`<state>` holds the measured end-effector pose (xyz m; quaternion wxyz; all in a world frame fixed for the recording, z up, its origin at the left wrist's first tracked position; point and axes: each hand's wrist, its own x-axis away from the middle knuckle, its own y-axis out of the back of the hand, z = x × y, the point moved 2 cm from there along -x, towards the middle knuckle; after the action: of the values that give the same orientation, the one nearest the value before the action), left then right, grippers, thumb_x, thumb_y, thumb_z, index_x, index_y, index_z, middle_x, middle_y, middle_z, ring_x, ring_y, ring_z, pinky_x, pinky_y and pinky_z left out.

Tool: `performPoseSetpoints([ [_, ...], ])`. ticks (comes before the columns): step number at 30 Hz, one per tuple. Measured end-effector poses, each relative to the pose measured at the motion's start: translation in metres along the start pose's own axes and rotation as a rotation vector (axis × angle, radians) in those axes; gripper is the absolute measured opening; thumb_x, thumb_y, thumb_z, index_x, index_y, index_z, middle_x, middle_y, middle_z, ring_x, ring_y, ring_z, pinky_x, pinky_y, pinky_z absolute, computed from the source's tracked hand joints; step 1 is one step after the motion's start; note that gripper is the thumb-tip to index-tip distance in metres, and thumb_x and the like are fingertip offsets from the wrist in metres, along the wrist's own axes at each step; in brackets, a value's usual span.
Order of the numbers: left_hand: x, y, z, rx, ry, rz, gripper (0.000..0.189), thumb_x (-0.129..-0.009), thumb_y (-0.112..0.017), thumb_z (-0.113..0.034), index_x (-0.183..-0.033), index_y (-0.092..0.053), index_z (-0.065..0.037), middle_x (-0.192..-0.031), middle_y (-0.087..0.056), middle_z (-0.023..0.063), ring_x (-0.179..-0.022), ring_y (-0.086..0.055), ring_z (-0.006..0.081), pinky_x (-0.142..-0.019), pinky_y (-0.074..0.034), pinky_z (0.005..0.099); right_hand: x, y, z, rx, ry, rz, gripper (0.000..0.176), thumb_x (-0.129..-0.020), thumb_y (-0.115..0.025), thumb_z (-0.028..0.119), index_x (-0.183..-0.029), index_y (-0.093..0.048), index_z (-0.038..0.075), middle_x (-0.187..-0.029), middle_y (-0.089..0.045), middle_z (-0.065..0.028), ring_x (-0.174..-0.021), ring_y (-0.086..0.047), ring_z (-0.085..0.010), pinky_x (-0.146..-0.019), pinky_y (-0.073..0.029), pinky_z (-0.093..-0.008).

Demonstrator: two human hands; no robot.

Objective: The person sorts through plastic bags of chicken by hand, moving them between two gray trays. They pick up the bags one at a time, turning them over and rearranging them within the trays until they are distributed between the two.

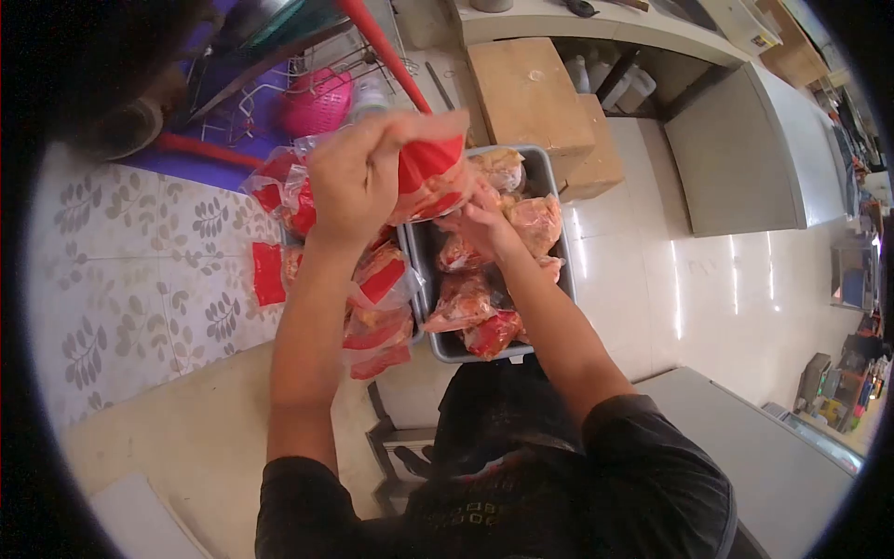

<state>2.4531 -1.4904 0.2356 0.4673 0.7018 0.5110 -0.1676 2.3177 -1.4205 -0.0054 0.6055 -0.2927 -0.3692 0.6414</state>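
Observation:
My left hand [356, 179] is raised over the tubs, its fingers closed on the upper part of a clear plastic bag of meat [426, 191] with a red panel. Against the lower right side of that bag, my right hand [484, 222] has its fingers curled around the edge. Below my right hand is a grey tub [449, 352] holding several bags of raw meat [464, 296]. More red-labelled bags [380, 279] are heaped in a second tub to the left, whose rim is mostly covered. Part of the held bag is hidden behind my hands.
Cardboard boxes [531, 93] stand beyond the tubs. A pink basket [317, 101] and a wire rack are at the upper left, near a red pole [386, 51]. A leaf-patterned surface [130, 252] lies left; a white cabinet [731, 149] stands right on the tiled floor.

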Motion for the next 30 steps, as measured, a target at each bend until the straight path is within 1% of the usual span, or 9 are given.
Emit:
performPoseSetpoints([
  [6,-0.049,-0.020,-0.006,0.537,0.385,-0.110,0.027,-0.103,-0.057,-0.026,-0.102,-0.072,-0.003,-0.088,-0.073,0.0013,-0.080,-0.062,0.0076,-0.069,-0.046,0.0239,-0.016,0.020,0.001,-0.357,0.139,0.087,0.094,-0.068,-0.083,0.052,-0.145,-0.044,0.016,-0.143,-0.052,-0.0080,-0.130,-0.050,-0.0314,-0.104,-0.046,-0.0547],
  [10,-0.047,-0.040,-0.008,1.282,0.850,-0.301,0.063,-0.102,-0.043,-0.057,-0.109,-0.069,0.000,-0.083,-0.067,0.0010,-0.072,-0.062,0.0130,-0.067,-0.047,0.0238,0.001,0.017,0.017,-0.440,0.287,-0.192,0.097,-0.068,-0.081,0.058,-0.148,-0.041,0.019,-0.149,-0.047,-0.0086,-0.137,-0.043,-0.0345,-0.114,-0.036,-0.0582],
  [13,0.067,-0.059,0.113,0.625,1.083,-0.087,0.057,-0.101,-0.042,-0.052,-0.106,-0.066,-0.001,-0.087,-0.068,0.0088,-0.082,-0.069,0.0210,-0.070,-0.053,0.0346,0.024,0.037,0.029,-0.331,0.350,-0.368,0.098,-0.071,-0.076,0.063,-0.150,-0.039,0.019,-0.151,-0.044,-0.0082,-0.137,-0.042,-0.0353,-0.114,-0.035,-0.0587],
  [14,0.112,-0.073,0.138,0.285,1.140,0.254,0.047,-0.097,-0.053,-0.046,-0.105,-0.066,-0.002,-0.089,-0.069,0.0132,-0.082,-0.068,0.0284,-0.074,-0.054,0.0408,0.029,0.048,0.037,-0.308,0.372,-0.377,0.098,-0.071,-0.075,0.064,-0.151,-0.039,0.020,-0.151,-0.044,-0.0083,-0.137,-0.042,-0.0352,-0.113,-0.035,-0.0587],
  [17,0.206,-0.121,0.148,-0.155,1.015,0.583,0.100,-0.073,-0.081,-0.051,-0.146,-0.036,0.000,-0.131,-0.058,0.0287,-0.122,-0.057,0.0419,-0.104,-0.045,0.0447,0.044,0.072,0.062,-0.258,0.497,-0.431,0.101,-0.069,-0.074,0.068,-0.151,-0.038,0.021,-0.151,-0.044,-0.0090,-0.137,-0.042,-0.0356,-0.113,-0.036,-0.0587],
  [20,0.234,-0.151,0.164,-0.302,1.225,0.798,0.115,-0.071,-0.082,-0.052,-0.150,-0.020,0.004,-0.132,-0.057,0.0293,-0.123,-0.057,0.0409,-0.104,-0.045,0.0455,0.062,0.103,0.086,-0.272,0.545,-0.413,0.103,-0.069,-0.074,0.068,-0.151,-0.036,0.020,-0.151,-0.043,-0.0088,-0.137,-0.043,-0.0349,-0.112,-0.038,-0.0573],
  [25,0.239,-0.176,0.176,-0.154,1.323,0.654,0.103,-0.070,-0.084,-0.051,-0.145,-0.032,-0.004,-0.137,-0.051,0.0270,-0.125,-0.054,0.0400,-0.106,-0.044,0.0420,0.107,0.118,0.135,-0.145,0.592,-0.365,0.104,-0.070,-0.073,0.068,-0.152,-0.033,0.017,-0.153,-0.040,-0.0101,-0.138,-0.041,-0.0353,-0.114,-0.037,-0.0558],
  [28,0.206,-0.185,0.143,-0.303,1.217,0.655,0.097,-0.073,-0.082,-0.048,-0.143,-0.027,-0.008,-0.140,-0.045,0.0310,-0.129,-0.047,0.0462,-0.106,-0.042,0.0478,0.121,0.112,0.148,0.006,0.646,-0.410,0.106,-0.071,-0.069,0.070,-0.154,-0.029,0.018,-0.156,-0.036,-0.0099,-0.141,-0.038,-0.0356,-0.115,-0.036,-0.0557],
  [30,0.203,-0.201,0.131,-0.239,1.104,0.470,0.087,-0.070,-0.085,-0.041,-0.137,-0.039,-0.009,-0.132,-0.050,0.0239,-0.123,-0.049,0.0444,-0.102,-0.043,0.0480,0.129,0.114,0.147,0.020,0.630,-0.437,0.105,-0.071,-0.068,0.070,-0.154,-0.028,0.019,-0.156,-0.036,-0.0096,-0.141,-0.037,-0.0356,-0.115,-0.036,-0.0558],
])
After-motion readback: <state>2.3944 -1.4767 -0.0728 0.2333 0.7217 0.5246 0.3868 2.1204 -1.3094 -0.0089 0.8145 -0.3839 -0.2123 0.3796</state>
